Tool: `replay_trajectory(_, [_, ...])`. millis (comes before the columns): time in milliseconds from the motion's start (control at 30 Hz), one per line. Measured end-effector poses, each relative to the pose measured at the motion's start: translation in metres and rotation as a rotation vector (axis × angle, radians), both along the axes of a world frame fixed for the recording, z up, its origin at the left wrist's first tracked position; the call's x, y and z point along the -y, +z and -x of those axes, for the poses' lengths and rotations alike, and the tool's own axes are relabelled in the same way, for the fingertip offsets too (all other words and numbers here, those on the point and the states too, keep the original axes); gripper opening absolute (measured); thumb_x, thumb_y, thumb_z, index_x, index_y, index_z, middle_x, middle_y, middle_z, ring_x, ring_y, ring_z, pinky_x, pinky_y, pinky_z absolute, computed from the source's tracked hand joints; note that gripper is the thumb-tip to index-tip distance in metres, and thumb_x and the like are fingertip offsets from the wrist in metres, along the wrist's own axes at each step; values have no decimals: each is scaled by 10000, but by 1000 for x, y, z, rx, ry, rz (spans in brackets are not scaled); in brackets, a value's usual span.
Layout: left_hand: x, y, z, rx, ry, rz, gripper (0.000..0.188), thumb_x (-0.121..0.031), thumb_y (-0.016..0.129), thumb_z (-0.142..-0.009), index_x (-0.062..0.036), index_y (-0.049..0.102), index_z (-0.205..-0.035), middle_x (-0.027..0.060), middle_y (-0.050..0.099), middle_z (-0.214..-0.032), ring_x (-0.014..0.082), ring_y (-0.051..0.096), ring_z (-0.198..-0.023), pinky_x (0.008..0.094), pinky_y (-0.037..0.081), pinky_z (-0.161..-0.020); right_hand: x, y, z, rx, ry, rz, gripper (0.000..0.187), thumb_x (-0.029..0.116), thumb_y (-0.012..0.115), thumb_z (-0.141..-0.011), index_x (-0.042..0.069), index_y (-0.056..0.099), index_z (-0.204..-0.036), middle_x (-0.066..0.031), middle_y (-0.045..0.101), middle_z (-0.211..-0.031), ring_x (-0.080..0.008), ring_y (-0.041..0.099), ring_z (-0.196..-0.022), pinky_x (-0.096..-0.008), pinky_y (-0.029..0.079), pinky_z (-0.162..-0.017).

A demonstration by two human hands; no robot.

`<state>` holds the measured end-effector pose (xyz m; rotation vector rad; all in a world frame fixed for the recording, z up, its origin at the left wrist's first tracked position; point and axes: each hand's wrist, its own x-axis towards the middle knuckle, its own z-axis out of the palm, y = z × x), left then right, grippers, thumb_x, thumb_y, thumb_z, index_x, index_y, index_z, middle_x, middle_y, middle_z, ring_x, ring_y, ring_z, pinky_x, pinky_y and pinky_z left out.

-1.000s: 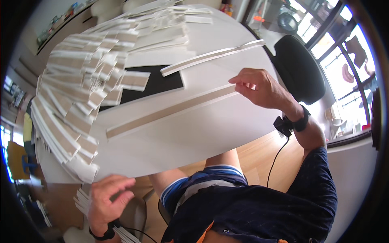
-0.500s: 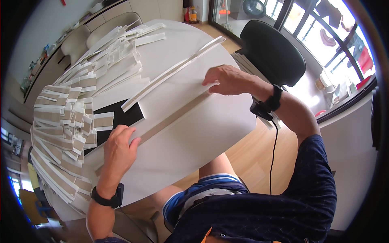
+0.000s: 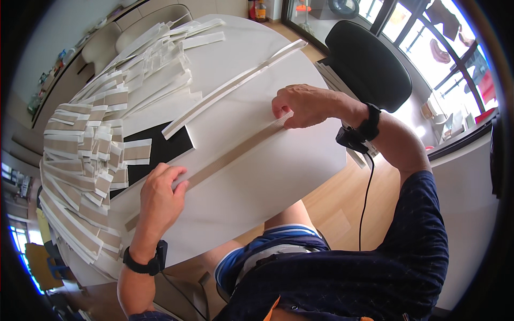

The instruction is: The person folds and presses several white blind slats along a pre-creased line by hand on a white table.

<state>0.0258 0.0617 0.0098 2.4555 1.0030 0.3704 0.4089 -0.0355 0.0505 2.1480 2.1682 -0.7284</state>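
Diagonally across the table [image 3: 262, 184], in the head view, lies a tan strip [image 3: 235, 151], its right end pinched by the right hand [image 3: 302, 106]; the left hand [image 3: 162, 195] is over its other half, thumb and forefinger parted, contact unclear.

bright daylight | window [image 3: 399, 24], upper right: blown out | table [image 3: 267, 176]: soft shadows | rim: fisheye-bent, dark corners
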Motion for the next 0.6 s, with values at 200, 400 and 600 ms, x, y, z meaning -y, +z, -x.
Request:
replay_trajectory(200, [8,3,-9,114,-106,-154,292,-61,789,-856,-14,744,-1140,146,699,-1002,360,692,-981,436,556,-884,6,3,7,8,-51,44,314,145,782,-857,19,719,-1137,-148,741,-1109,-323,705,-1082,-437,556,-930])
replay_trajectory(400, [6,3,-27,59,-65,91,235,-62,793,-856,1,754,-1079,154,721,-988,342,713,-923,418,569,-834,15,2,-1,-76,-31,-8,337,116,707,-848,10,750,-1166,-171,771,-1121,-346,727,-1066,-430,569,-921])
replay_trajectory(600, [6,-6,-27,138,-94,60,199,4,788,-833,50,710,-1011,143,687,-937,252,683,-810,350,568,-742,22,0,3,-87,-17,-34,261,99,697,-863,12,776,-1096,-175,777,-1069,-346,733,-1030,-427,569,-904])
